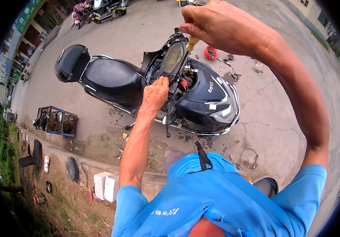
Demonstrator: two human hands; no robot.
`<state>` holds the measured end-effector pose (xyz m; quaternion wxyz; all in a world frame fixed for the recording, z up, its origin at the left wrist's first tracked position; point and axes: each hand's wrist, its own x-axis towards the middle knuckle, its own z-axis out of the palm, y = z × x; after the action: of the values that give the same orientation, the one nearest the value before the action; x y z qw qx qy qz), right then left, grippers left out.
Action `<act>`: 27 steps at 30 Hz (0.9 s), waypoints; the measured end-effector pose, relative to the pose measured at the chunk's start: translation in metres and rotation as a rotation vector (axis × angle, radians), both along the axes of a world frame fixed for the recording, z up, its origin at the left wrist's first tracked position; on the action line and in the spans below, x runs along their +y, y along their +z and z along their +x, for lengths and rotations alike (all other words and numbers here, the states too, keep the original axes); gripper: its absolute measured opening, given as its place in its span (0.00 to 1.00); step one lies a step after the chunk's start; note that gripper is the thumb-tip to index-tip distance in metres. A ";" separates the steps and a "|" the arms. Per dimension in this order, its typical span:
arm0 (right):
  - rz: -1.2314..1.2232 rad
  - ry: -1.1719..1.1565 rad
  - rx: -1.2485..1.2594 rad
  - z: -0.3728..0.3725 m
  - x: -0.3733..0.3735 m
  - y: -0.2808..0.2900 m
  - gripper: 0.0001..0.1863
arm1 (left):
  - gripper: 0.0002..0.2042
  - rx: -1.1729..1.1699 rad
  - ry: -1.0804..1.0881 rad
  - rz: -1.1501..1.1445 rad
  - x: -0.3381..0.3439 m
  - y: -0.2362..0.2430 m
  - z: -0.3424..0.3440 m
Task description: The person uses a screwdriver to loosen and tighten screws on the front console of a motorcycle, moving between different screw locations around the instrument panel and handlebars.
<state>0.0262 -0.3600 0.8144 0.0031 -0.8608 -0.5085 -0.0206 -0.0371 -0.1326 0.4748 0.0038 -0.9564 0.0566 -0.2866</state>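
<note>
In front of me stands a black electric scooter (203,100), its front panels opened around the handlebar. My right hand (227,27) is raised above the dashboard and closed on the yellow handle of a screwdriver (192,43). A thin dark shaft slants from that handle along the side of the dashboard display (173,58); its tip is hard to make out. My left hand (157,93) is closed at the display's near edge, and whatever its fingers grip is hidden. Wires and a red part (184,83) show in the opening beside the display.
A red bowl (210,52) stands beyond the scooter, with loose tools and parts (229,59) near it. To the left is a metal-framed crate (61,121) of tools. White blocks (106,185) sit by the low curb. Other scooters (106,10) are parked far off.
</note>
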 end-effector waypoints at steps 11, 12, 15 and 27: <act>0.336 0.358 0.068 0.030 -0.014 -0.025 0.13 | 0.07 -0.034 -0.001 -0.008 -0.002 -0.001 0.002; 0.133 0.162 0.059 0.018 -0.006 -0.009 0.14 | 0.07 -0.028 -0.002 -0.006 -0.002 0.001 0.001; 0.053 0.033 0.084 0.012 0.003 -0.008 0.16 | 0.06 -0.013 0.004 -0.003 0.000 0.005 -0.003; -0.032 -0.126 0.099 -0.010 0.021 0.005 0.12 | 0.07 0.004 0.021 -0.052 -0.001 0.005 -0.004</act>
<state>0.0165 -0.3394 0.8196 0.0131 -0.8910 -0.4529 0.0300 -0.0413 -0.1339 0.4795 -0.0180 -0.9573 0.0394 -0.2859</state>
